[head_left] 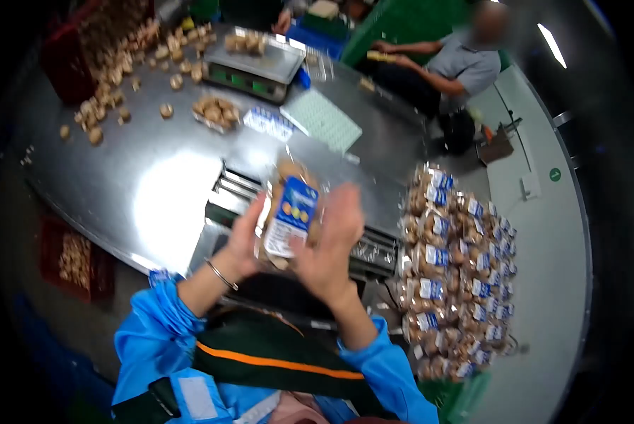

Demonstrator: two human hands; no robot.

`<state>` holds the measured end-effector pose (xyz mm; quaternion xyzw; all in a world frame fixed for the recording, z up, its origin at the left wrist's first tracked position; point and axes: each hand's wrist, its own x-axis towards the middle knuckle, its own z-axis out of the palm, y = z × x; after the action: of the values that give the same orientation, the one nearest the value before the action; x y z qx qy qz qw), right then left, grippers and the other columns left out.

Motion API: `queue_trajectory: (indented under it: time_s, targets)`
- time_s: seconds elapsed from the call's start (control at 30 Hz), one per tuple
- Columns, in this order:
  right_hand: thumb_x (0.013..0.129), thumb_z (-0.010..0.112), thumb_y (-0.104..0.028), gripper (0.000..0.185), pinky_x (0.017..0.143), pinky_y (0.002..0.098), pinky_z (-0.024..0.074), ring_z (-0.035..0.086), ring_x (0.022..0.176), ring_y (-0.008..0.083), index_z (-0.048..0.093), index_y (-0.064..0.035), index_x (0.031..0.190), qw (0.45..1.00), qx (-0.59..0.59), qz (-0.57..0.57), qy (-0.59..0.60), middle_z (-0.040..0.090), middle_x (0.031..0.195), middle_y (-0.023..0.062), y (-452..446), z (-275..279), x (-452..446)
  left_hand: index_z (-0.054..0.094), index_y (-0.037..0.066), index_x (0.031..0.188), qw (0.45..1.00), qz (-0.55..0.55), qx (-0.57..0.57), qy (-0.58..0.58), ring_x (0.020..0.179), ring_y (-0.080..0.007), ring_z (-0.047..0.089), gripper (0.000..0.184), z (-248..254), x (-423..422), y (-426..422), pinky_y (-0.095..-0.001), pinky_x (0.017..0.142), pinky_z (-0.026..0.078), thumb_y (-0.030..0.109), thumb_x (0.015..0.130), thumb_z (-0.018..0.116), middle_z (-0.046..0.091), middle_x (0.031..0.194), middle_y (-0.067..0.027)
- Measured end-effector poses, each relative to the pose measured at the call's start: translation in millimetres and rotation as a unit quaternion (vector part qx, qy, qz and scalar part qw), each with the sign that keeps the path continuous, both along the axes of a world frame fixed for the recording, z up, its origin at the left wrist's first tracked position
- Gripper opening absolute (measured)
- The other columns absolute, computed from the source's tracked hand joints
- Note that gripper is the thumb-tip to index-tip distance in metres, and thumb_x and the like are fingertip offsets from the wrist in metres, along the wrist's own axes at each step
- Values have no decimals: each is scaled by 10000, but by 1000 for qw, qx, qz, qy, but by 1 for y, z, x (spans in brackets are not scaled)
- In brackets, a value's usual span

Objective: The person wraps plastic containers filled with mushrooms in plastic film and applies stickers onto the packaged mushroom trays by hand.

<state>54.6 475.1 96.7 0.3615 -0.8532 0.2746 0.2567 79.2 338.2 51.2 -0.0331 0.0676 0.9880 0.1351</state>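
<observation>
A clear-wrapped pack of mushrooms point(292, 215) with a blue and white label is held upright above the metal rollers of a wrapping machine point(235, 187). My left hand point(245, 237) grips the pack's left edge, a bracelet on its wrist. On the label side, my right hand point(334, 240) has its fingers stretched out and slightly blurred, with its thumb near the label's lower right corner. Whether its palm touches the pack cannot be made out.
Loose mushrooms point(112, 85) spill from a red crate point(66, 67). A scale point(260, 67), an unlabelled pack point(216, 112) and label sheets point(322, 120) lie on the metal table point(147, 141). Labelled packs point(437, 254) stand stacked at right. A person point(465, 63) sits beyond.
</observation>
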Motion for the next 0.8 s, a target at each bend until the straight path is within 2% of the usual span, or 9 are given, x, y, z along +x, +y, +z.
queue_trajectory:
  time_s: [0.2, 0.3, 0.4, 0.43, 0.67, 0.7, 0.73, 0.77, 0.8]
  targets:
    - [800, 575, -363, 579, 1021, 500, 207, 272, 1267, 376, 418, -42, 1255, 918, 115, 344, -160, 288, 1358, 215, 62, 14, 57, 403, 79, 1260, 999, -24, -5, 43, 1003, -291, 567, 567, 11, -13, 32, -428, 844, 489, 503, 895, 312, 533, 1155, -141]
    - [860, 494, -359, 435, 965, 432, 312, 399, 1150, 282, 475, -60, 1175, 851, -288, 174, -403, 429, 1232, 132, 86, -17, 44, 369, 44, 1276, 995, -101, 2, -7, 1037, -296, 549, 622, 10, -18, 57, -441, 857, 476, 526, 885, 338, 507, 1188, -160]
    - [921, 413, -355, 349, 909, 364, 416, 526, 1032, 189, 531, -77, 1095, 572, -672, -34, -469, 569, 1106, 50, 140, -53, 37, 408, 30, 1239, 956, -166, -242, 4, 1026, -264, 553, 554, 18, -15, 109, -384, 863, 472, 471, 918, 312, 528, 1155, -141]
    - [913, 439, -353, 352, 847, 349, 460, 583, 931, 197, 492, -86, 1136, 361, -681, 181, -611, 591, 1054, 61, 164, -69, 48, 421, 32, 1229, 920, -223, -322, 22, 995, -223, 563, 546, 9, -15, 130, -326, 850, 465, 469, 926, 297, 527, 1150, -123]
    - [922, 374, -418, 438, 846, 371, 470, 572, 990, 196, 459, -83, 1191, 497, -814, -127, -273, 569, 1111, 50, 320, -102, 95, 284, 1, 1333, 476, -37, -744, 468, 1303, -304, 221, 512, 3, -26, 191, -374, 1050, 194, 309, 930, 357, 208, 1410, -185]
    - [929, 364, -406, 432, 820, 349, 479, 578, 970, 190, 459, -71, 1184, 535, -795, -181, -221, 564, 1112, 53, 347, -98, 90, 255, 45, 1358, 572, -53, -699, 425, 1305, -332, 209, 577, 4, -40, 191, -413, 1046, 197, 390, 914, 383, 159, 1428, -180]
    - [924, 399, -380, 402, 789, 324, 486, 582, 936, 185, 463, -69, 1170, 654, -655, -331, -184, 565, 1086, 55, 384, -125, 97, 230, 93, 1376, 811, -128, -500, 276, 1302, -359, 201, 625, 0, -56, 196, -461, 1046, 198, 472, 899, 370, 155, 1428, -183]
    - [889, 474, -383, 422, 757, 302, 487, 582, 901, 179, 464, -54, 1153, 505, -735, -433, -137, 557, 1066, 60, 392, -109, 92, 220, 109, 1380, 912, -205, -287, 209, 1308, -373, 175, 645, 17, -70, 195, -493, 1045, 192, 502, 888, 358, 156, 1428, -188]
    - [844, 536, -401, 488, 756, 310, 482, 567, 926, 192, 460, -32, 1155, 502, -705, -491, -104, 542, 1070, 80, 407, -112, 91, 210, 125, 1384, 953, -266, -52, 135, 1313, -388, 149, 664, 40, -82, 191, -525, 1044, 187, 532, 878, 346, 157, 1427, -194]
